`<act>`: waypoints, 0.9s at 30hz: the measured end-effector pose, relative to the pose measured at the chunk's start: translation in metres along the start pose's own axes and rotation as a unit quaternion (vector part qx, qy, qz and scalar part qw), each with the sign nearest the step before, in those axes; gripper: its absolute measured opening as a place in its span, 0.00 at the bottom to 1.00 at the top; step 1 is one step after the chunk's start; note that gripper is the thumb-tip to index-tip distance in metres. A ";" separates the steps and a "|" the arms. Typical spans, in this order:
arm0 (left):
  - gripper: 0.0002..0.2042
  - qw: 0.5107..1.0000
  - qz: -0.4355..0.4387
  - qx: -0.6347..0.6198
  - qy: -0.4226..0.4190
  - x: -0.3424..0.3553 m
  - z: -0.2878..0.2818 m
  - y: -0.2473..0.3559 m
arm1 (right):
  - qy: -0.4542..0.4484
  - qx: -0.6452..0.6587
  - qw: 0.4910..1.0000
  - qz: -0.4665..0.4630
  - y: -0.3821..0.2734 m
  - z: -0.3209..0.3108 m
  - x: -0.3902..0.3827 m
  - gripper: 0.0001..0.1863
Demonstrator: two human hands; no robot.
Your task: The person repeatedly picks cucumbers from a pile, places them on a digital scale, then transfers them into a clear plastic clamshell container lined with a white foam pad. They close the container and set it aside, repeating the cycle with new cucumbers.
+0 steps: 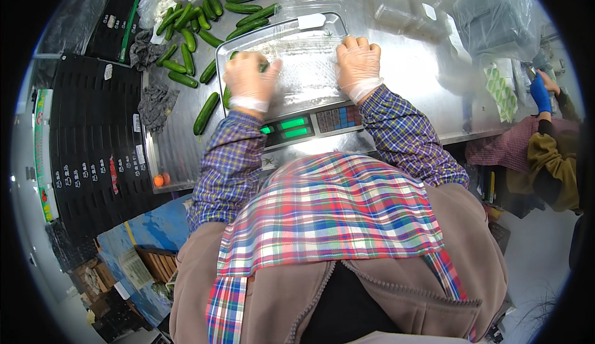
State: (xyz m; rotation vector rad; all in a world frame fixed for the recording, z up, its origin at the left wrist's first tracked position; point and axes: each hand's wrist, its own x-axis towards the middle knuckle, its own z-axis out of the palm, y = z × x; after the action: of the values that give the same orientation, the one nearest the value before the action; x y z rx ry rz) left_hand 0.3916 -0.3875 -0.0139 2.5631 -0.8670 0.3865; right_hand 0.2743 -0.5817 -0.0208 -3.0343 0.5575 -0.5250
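My left hand (251,77), in a clear glove and blurred, is closed on a cucumber (263,67) over the left side of a scale's metal pan (291,46). My right hand (358,70), also gloved, has its fingers curled at the pan's right edge; what they grip, if anything, I cannot make out. A clear plastic piece with a white label (311,21) lies at the pan's far end. The scale's green display (292,123) faces me. Loose cucumbers (204,114) lie to the left on the steel table (434,96).
Stacked clear containers (403,12), a bagged stack (489,15) and green-patterned packs (499,90) are on the right. Dark rumpled cloths (158,105) and black crates (93,139) are on the left. A co-worker's blue-gloved hand (540,93) is at the far right.
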 end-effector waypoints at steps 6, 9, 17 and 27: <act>0.48 0.948 -0.076 0.165 -0.260 -0.014 -0.022 -0.030 | 0.021 0.161 0.985 0.063 0.005 -0.010 -0.006 0.35; 0.49 0.948 -0.119 0.186 -0.231 -0.013 -0.011 -0.023 | 0.006 0.271 0.956 0.111 0.021 -0.012 -0.002 0.37; 0.42 0.914 -0.150 -0.358 -0.122 0.028 -0.040 -0.032 | -0.064 0.527 0.807 0.258 0.059 -0.011 -0.017 0.29; 0.33 0.881 0.360 0.037 -0.305 0.030 -0.008 0.049 | -0.030 0.601 0.752 0.269 0.057 0.016 -0.006 0.25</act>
State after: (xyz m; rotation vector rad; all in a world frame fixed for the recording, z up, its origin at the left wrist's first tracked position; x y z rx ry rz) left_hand 0.3831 -0.4346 0.0180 2.3465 -2.0768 -0.2314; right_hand 0.2542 -0.6340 -0.0416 -1.5592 0.6701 -0.4622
